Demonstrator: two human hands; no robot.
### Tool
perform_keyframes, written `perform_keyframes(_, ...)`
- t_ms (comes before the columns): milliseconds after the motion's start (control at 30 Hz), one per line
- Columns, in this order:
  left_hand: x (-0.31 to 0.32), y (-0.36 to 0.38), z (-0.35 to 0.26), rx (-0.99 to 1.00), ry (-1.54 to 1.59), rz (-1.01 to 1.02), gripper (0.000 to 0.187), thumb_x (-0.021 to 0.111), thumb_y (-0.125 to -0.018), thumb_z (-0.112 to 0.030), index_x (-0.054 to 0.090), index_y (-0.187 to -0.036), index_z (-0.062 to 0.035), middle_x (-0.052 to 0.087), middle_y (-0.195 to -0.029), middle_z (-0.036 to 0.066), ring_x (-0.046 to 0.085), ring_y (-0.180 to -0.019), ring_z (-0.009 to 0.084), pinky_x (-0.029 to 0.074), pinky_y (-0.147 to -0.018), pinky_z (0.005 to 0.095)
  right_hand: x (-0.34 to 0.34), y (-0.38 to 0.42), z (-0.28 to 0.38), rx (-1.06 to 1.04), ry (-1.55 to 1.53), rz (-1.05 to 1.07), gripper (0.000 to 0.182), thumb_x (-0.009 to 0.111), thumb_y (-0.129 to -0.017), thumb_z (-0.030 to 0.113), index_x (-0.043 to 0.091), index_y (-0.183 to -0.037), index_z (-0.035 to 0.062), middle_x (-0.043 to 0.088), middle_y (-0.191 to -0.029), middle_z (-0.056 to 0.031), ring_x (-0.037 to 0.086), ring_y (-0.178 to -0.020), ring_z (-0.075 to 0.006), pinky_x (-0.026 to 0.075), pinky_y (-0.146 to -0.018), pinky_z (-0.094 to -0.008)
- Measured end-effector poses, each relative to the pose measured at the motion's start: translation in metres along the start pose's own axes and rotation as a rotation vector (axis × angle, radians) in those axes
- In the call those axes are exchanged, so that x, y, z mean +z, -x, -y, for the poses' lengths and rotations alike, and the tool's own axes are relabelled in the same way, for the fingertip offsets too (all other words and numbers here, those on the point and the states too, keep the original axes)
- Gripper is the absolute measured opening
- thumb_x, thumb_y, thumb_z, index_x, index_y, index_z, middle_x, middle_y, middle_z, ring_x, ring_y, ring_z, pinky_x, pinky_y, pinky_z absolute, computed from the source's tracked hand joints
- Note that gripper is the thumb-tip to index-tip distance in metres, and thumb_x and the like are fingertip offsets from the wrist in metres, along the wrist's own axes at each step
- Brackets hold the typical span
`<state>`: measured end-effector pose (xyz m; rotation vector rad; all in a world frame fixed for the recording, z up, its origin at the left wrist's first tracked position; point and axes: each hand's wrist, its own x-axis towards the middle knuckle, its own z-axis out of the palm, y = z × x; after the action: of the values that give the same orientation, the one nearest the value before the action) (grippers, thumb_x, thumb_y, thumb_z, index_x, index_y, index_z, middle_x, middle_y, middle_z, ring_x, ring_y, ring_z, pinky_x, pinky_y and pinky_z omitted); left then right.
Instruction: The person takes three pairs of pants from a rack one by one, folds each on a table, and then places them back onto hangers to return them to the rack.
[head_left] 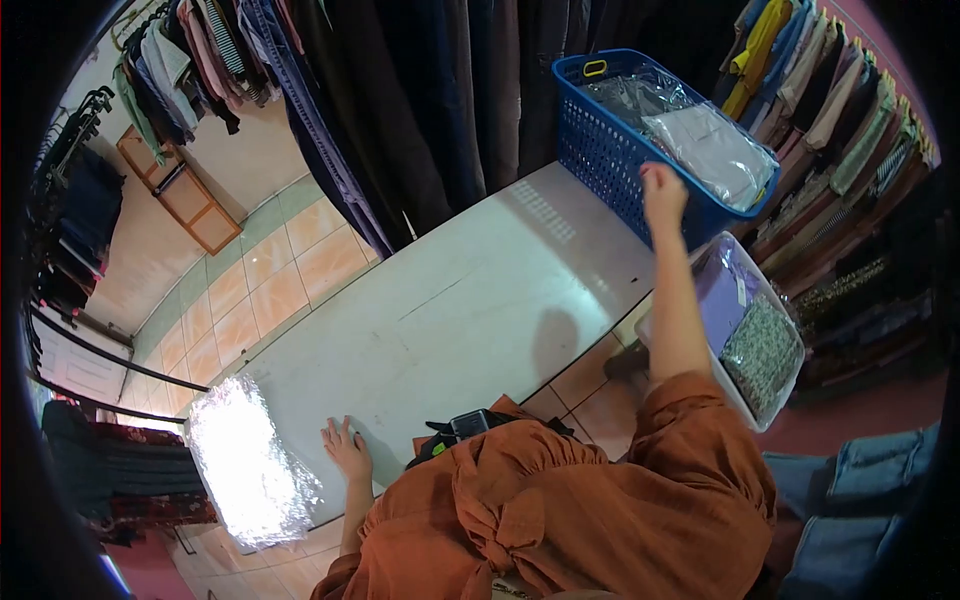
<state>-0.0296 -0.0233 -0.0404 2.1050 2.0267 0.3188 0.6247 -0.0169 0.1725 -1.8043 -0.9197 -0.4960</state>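
My right hand [663,200] reaches forward, fingers curled closed at the near rim of a blue plastic laundry basket [605,130]. Inside the basket lie garments in clear plastic bags, a white one [705,140] on top and a dark grey one [640,98] behind it. Down at the table's near left, my left hand [347,450] rests on the white tabletop [430,310] with fingers spread, holding nothing. A stack of shiny clear plastic bags [250,465] is close by on its left, apart from the fingers.
Beside the basket stands a white bin [765,415] with purple and green patterned packed clothes. Trousers [400,120] hang along the table's far side. More clothes racks [850,120] line the right, and folded jeans [855,480] sit lower right. Metal rails [120,370] are at left.
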Motion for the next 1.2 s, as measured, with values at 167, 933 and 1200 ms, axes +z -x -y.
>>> perform_keyframes(167, 0.032, -0.001, -0.018, -0.143, -0.097, -0.153, 0.048, 0.049, -0.084, -0.013, 0.04, -0.131, -0.0166, 0.028, -0.142, 0.013, 0.022, -0.131, 0.0356, 0.017, -0.105, 0.0495, -0.009, -0.106, -0.067, 0.017, 0.486, 0.183, 0.03, 0.062, -0.078, 0.03, 0.063, -0.097, 0.0068, 0.062, -0.094, -0.0175, 0.059, -0.09, -0.0345, 0.047, -0.077, -0.0413)
perform_keyframes(933, 0.027, 0.049, -0.033, -0.222, 0.392, -0.401, 0.028, 0.054, -0.081, -0.007, 0.059, -0.108, -0.006, 0.049, -0.124, 0.017, 0.039, -0.12, 0.0361, 0.03, -0.101, 0.0414, -0.033, -0.128, -0.013, -0.263, 0.034, 0.021, 0.036, 0.046, -0.09, 0.031, 0.061, -0.103, 0.0009, 0.063, -0.095, -0.0191, 0.06, -0.089, -0.0357, 0.045, -0.076, -0.0397)
perform_keyframes(1200, -0.002, -0.018, -0.044, -0.356, 1.3, -0.295, 0.049, 0.032, -0.095, -0.04, 0.036, -0.132, -0.0084, 0.039, -0.135, 0.012, 0.035, -0.125, 0.025, 0.025, -0.104, 0.0397, -0.013, 0.125, 0.1, -0.273, -0.69, 1.235, 0.024, 0.043, -0.087, 0.011, 0.066, -0.09, 0.0061, 0.063, -0.1, -0.0099, 0.048, -0.11, -0.0277, 0.036, -0.094, -0.0396)
